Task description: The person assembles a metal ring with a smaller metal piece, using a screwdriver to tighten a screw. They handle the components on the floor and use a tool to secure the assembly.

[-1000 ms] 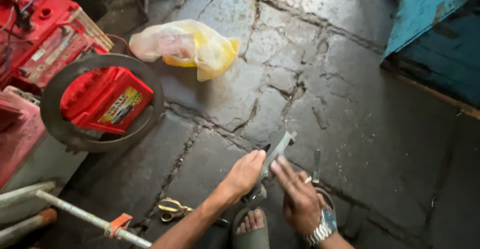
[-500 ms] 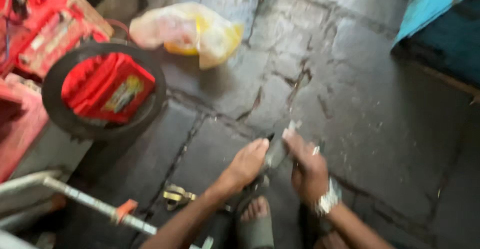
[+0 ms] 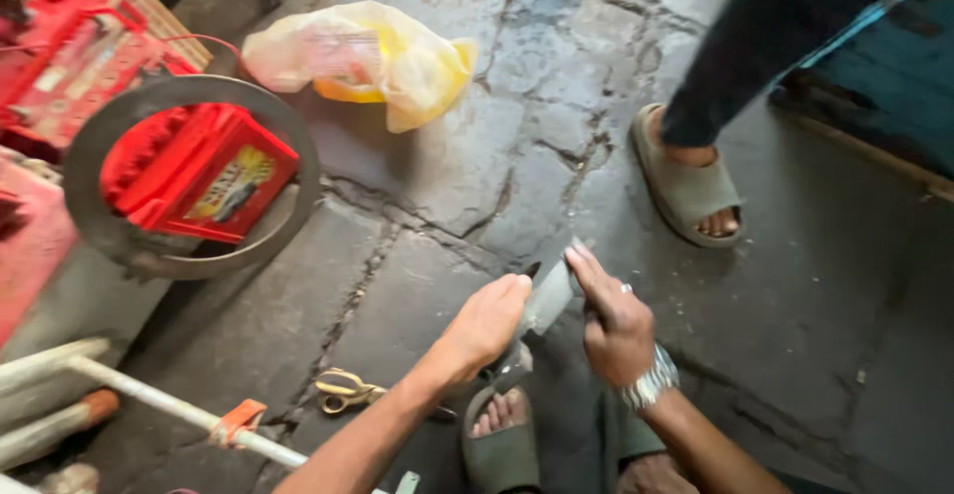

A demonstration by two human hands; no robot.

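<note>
A seated person's left hand [image 3: 487,325] closes around the lower end of a flat grey metal blade [image 3: 545,300], while the right hand [image 3: 613,325] pinches its upper edge, low above the stone floor [image 3: 417,275]. The piece looks stiff and thin, possibly sharp-edged; the blunt end seems safest. Scissors [image 3: 343,392] lie nearby; beyond, a red battery [image 3: 199,171] and yellow bag [image 3: 383,57].
</note>
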